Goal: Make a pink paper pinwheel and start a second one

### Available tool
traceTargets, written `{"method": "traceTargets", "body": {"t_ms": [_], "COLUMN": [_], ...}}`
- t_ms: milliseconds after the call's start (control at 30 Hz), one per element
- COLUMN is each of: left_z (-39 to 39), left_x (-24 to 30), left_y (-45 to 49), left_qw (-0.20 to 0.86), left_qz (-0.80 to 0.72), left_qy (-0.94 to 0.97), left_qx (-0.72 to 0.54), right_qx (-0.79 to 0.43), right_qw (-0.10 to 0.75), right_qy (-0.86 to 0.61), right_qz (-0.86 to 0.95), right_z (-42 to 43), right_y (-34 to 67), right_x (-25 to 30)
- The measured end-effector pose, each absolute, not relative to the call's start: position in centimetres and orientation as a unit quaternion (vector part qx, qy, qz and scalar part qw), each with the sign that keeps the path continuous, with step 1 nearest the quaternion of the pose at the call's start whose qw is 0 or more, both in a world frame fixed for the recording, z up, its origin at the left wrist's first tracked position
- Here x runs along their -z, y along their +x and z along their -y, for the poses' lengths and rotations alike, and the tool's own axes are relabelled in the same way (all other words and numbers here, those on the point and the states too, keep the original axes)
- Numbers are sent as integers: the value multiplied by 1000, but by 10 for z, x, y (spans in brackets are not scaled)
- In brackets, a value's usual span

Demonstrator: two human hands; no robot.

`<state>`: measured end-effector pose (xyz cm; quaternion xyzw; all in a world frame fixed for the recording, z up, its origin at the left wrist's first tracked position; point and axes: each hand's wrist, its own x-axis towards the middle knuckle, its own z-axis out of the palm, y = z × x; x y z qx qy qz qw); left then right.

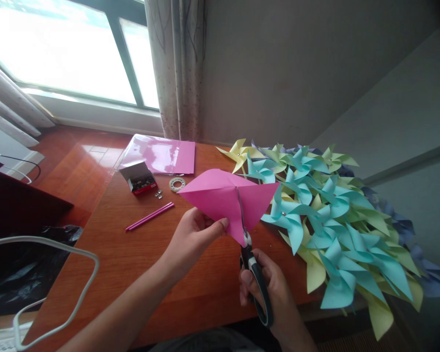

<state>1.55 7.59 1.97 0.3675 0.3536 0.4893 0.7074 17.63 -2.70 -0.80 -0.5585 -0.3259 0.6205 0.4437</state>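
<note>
Wooden table (pixel 132 264) under a bright window (pixel 58 54), curtain (pixel 176 73) in the corner, that's the setup on my head-cam feed. Starting from the left, a white cable (pixel 81 254) loops over the table's edge. Further back lies a stack of pink sheets (pixel 161 155), with a little open box (pixel 139 178) and a tape ring (pixel 177 184) just in front of it. Two pink sticks (pixel 150 216) lie on their own, nearer to me.

Middle is where the action is. The left hand (pixel 192 239) is pinched shut on the pink paper (pixel 223 195), thumb on top at the lower left edge. It holds the paper up off the table, and there's a crease down the middle. The right hand (pixel 271 293) is wrapped tight round the handles of the scissors (pixel 247 247). The blades run up into the paper from its bottom corner, along that crease.

My read on the paper: super light, thin, floppy past the fingers, and it'd tear or crumple easily. So the grip wants to sit near the cut line as a flat pinch, not out at a far corner. Not slippery, I'd guess.

Far right, a big pile of blue, yellow and green pinwheels (pixel 333 220) covers that end of the table, just beside the paper.
</note>
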Motion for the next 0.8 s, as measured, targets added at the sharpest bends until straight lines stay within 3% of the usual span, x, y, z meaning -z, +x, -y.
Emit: {"method": "traceTargets", "body": {"t_ms": [267,467,633,800], "left_z": [-76,-85,-89,-87], "left_x": [-16,-16,-20,-20], "left_y": [13,3,1,4], "left_qw": [677,613,610,619], "left_qz": [-377,-403,-388,-387], "left_qy": [380,326,281,285], "left_qx": [-506,-597,-631,-621], "right_qx": [-638,-652,-563,-388], "right_qw": [442,367,352,353], "right_qy": [-535,-574,-657,-722], "right_qz": [334,334,358,452], "right_z": [29,39,39,34], "right_y": [177,193,218,234], "right_x": [14,9,14,20]}}
